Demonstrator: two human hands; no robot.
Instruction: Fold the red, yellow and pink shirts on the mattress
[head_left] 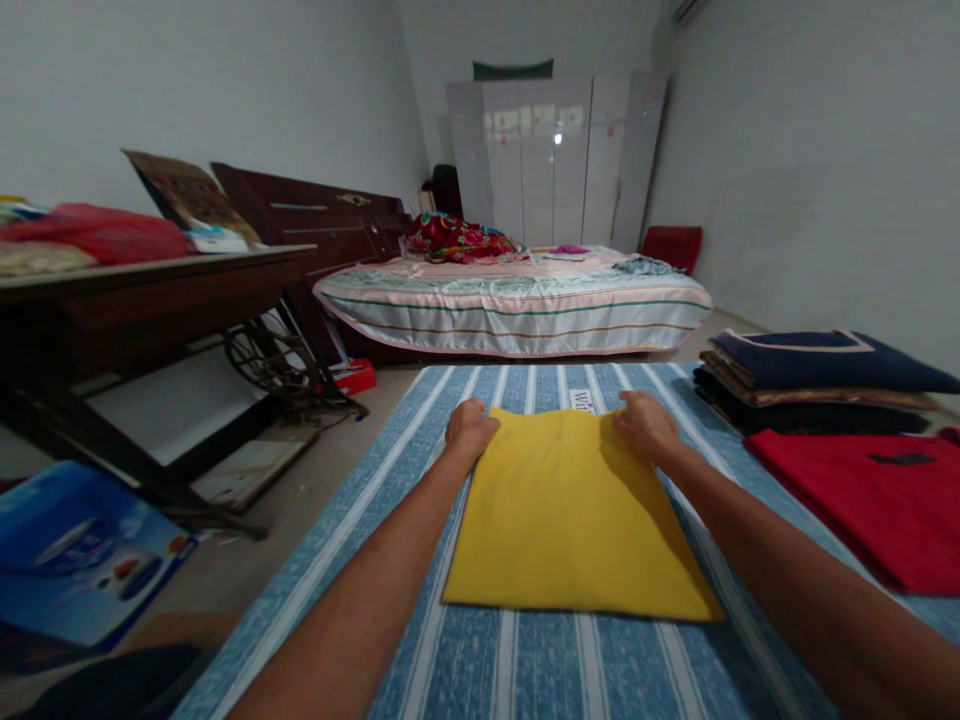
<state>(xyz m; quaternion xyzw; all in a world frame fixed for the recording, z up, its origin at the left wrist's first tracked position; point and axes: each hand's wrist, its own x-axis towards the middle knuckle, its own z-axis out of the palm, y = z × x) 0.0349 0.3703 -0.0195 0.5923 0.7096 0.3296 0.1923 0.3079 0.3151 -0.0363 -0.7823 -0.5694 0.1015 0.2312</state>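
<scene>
A yellow folded cloth (pixel 574 520) lies flat on a blue and white striped surface (pixel 480 660). At its far left corner my left hand (pixel 471 430) pinches the edge between thumb and fingers. My right hand (pixel 646 428) grips the far right corner in the same way. The far edge of the cloth bows slightly between the two hands. Part of some printed lettering (pixel 582 401) shows just beyond that edge.
On the right are a stack of folded dark clothes (pixel 817 365) and a red folded garment (pixel 870 500). Beyond stands a bed (pixel 510 310). A sewing table (pixel 172 285) and a blue box (pixel 82 560) are at the left.
</scene>
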